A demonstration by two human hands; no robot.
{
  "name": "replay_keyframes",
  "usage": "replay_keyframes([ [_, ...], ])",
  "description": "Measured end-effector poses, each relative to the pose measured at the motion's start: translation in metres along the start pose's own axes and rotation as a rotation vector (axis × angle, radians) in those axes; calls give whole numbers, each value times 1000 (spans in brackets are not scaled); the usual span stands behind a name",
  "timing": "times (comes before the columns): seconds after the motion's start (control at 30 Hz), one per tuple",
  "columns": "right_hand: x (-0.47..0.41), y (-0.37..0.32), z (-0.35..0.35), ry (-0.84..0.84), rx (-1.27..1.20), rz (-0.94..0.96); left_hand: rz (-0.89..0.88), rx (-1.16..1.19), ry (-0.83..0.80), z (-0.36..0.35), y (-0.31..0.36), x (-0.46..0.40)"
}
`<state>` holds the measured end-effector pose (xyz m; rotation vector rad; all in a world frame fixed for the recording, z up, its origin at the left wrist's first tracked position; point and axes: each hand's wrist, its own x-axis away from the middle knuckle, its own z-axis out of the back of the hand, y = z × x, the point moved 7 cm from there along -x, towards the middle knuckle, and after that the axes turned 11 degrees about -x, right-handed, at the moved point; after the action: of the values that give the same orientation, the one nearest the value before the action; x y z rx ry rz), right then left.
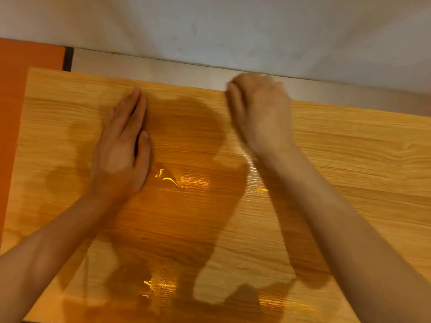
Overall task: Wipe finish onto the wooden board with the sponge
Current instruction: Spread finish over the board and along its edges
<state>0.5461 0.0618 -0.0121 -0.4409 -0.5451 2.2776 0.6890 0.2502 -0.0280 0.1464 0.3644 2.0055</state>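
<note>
A large light wooden board (349, 171) fills most of the view. A darker, glossy wet patch of finish (182, 217) covers its middle and near part, while the right side and far left look dry. My left hand (121, 155) lies flat on the board, fingers straight and together, left of the wet patch. My right hand (258, 110) is blurred at the board's far edge, with its fingers curled down over something beneath them. The sponge is hidden under that hand.
An orange surface (14, 101) borders the board on the left. Behind the far edge runs a pale strip (163, 68) with a short dark band (68, 58) at its left end. A pale wall (233, 31) rises behind it.
</note>
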Motion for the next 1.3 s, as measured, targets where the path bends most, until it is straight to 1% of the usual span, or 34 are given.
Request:
replay_keyframes([
  [0.03, 7, 23, 14, 6, -15, -66, -6, -1, 4, 0, 0, 0],
  [0.1, 23, 55, 44, 70, -4, -181, -13, -6, 13, 0, 0, -1],
  [0.2, 20, 51, 40, 119, 48, -300, -20, -26, 33, 1, -1, -1],
  [0.27, 3, 15, 14, 92, 95, -259, -21, -27, 30, 0, -1, -1],
  [0.33, -13, -32, -26, 28, 102, -170, -22, -30, 23, 0, -2, -1],
  [0.43, -27, -85, -57, 94, -25, -8, -34, -51, 16, 0, -2, -1],
  [0.5, -20, -79, -56, 32, -157, 49, -33, -68, 1, -1, -2, -1],
  [0.53, -13, -68, -47, 13, -175, 35, -25, -65, -13, -1, -2, -1],
  [0.6, 5, -35, -19, 52, -147, -27, -18, -50, -33, -3, -4, -1],
  [0.67, 19, -12, 1, 66, -195, -76, -17, -40, -32, -4, -6, -1],
  [0.77, 24, -6, 3, 47, -193, -91, -17, 25, -55, -3, -9, 0],
  [0.9, 18, -19, -5, 77, -122, -120, 9, 10, -86, 9, -38, 10],
  [1.0, 8, -42, -18, 80, -112, -127, 72, -1, -68, 24, -79, 19],
  [1.1, -18, -89, -49, 73, -32, -129, 73, -52, -40, 32, -103, 24],
  [1.2, -50, -149, -99, -7, 43, -120, 55, -72, -43, 30, -107, 24],
  [1.3, -66, -191, -131, -95, -17, -52, 44, -58, -44, 30, -107, 23],
])
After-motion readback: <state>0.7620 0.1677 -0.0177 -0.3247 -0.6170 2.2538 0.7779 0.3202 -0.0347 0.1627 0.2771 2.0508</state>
